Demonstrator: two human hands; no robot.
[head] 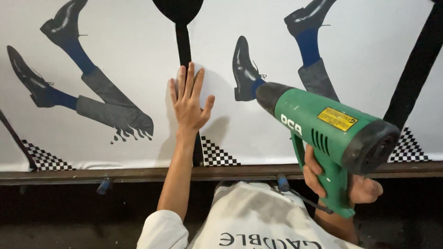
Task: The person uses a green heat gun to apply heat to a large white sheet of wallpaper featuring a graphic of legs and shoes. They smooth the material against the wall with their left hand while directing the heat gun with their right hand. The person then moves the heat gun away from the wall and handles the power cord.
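While your left hand (189, 99) lies flat against the printed white sheet (138, 37), its fingers are extended and close together, the thumb is spread to the side, and it grips nothing — the palm simply presses on the surface. The hand covers part of a black vertical stripe (183, 44) that runs down from a rounded black shape at the top edge of the view. To the left of the hand, the print shows grey trouser legs (113, 108) with blue socks and black shoes; to the right, a single black shoe (243, 69) appears just beside the tool's nozzle.

Your right hand (339, 182) is closed around the pistol grip of a green heat gun (330, 127), fingers wrapped on the handle from the left and the thumb on the right side. The gun is held clear of the sheet, its dark nozzle (270, 97) pointed up and to the left, toward the area just right of your left hand. A yellow label sits on the top of the housing, and the black rear cap faces the camera.

Checkered black-and-white patches (217, 154) mark the lower border of the sheet. Below that border runs a brown horizontal rail (138, 174) — two blue-handled clamps (104, 186) hang from it.
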